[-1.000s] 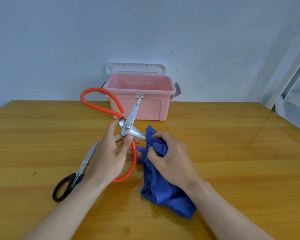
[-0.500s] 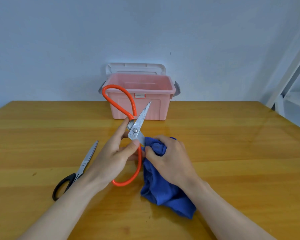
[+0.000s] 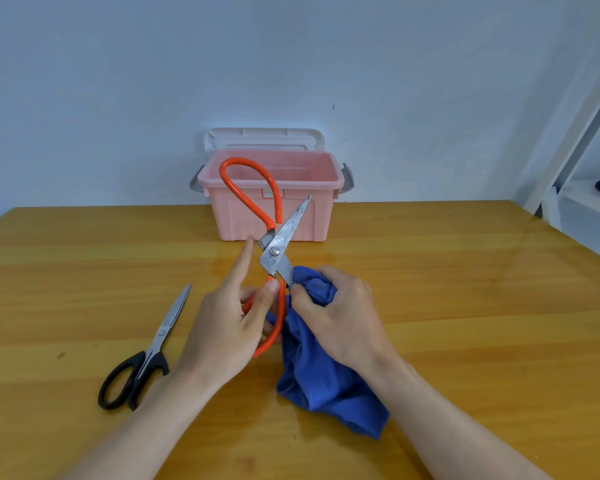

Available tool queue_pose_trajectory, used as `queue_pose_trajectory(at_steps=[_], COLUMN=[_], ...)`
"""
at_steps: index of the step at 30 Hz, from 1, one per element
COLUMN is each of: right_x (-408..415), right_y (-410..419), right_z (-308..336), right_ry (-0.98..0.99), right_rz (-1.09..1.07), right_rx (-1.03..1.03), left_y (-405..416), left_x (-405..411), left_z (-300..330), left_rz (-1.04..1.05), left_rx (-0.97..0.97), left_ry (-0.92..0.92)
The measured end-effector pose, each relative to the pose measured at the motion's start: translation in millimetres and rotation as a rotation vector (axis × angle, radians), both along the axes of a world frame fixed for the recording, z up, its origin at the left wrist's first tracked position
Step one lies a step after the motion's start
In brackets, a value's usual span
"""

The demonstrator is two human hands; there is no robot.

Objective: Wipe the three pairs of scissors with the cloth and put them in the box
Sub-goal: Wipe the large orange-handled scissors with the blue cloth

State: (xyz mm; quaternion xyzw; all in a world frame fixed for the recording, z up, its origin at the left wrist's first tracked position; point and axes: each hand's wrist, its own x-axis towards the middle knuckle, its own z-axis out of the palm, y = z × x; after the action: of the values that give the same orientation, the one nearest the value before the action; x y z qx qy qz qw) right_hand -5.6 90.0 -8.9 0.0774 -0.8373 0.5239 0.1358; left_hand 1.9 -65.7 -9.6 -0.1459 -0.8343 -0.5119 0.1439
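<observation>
Nearest the camera, a crumpled blue cloth (image 3: 326, 372) lies on the yellow wooden tabletop (image 3: 482, 306), its upper end bunched up in the person's right hand (image 3: 340, 317). That hand's fingers (image 3: 303, 301) are curled round the cloth and pinch it over one blade of the big orange-handled metal scissors (image 3: 274, 252), so that blade's tip is hidden in the fabric.

The left hand (image 3: 226, 323) holds the same scissors by the lower orange loop, thumb (image 3: 265, 296) pressed on the handle just below the pivot screw, other fingers wrapped behind the loop. Its index finger (image 3: 241, 265) sticks out straight, up beside the pivot and not gripping anything. The scissors are open in an X, up off the tabletop: the free blade points up and to the right toward the box, the covered one down-right into the cloth, and the upper orange loop stands up-left in front of the box rim. Overall long axis is roughly vertical in the head view.

Off to the left, apart from both hands, black-handled scissors (image 3: 142, 355) lie flat and closed on the tabletop, handles near, tip pointing away and slightly right.

At the back against the wall sits the open pink plastic box (image 3: 302, 220), its white lid (image 3: 264, 138) standing behind it.
</observation>
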Motion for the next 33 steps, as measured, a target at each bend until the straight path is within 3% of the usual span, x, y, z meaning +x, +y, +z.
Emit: queue_pose_trajectory(at_steps=[6,13,15,19,26,33], right_x=[1.8,2.9,3.7,-2.0,-11.3,-10.4], right_y=[2.1,12.8,9.8,-1.8,-4.9,-7.8], right_z=[3.4,15.8,12.9,-3.1,-13.2,-4.2], right_ry=[-0.006,0.128,0.2,0.413,0.561,0.585], right_rz=[0.073,0.007,0.039,0.04,0.009,0.024], right_rx=[-0.038,-0.294,-0.204,0.171,0.277,0.566], left_y=[-6.6,-11.2,-9.8,1.3,-3.3,-4.3], left_x=[-7.1,-8.8,-8.4,-1.7,-1.6,-2.6], left_z=[-7.3,-6.9,-8.2,-10.2,-5.8,-4.0], left_rz=[0.079,0.11,0.06,0.002,0.082,0.142], left_rx=[-0.081,-0.129,-0.154,-0.147,0.113,0.085], left_ry=[0.048,0.041,0.034,0.108,0.086,0.142])
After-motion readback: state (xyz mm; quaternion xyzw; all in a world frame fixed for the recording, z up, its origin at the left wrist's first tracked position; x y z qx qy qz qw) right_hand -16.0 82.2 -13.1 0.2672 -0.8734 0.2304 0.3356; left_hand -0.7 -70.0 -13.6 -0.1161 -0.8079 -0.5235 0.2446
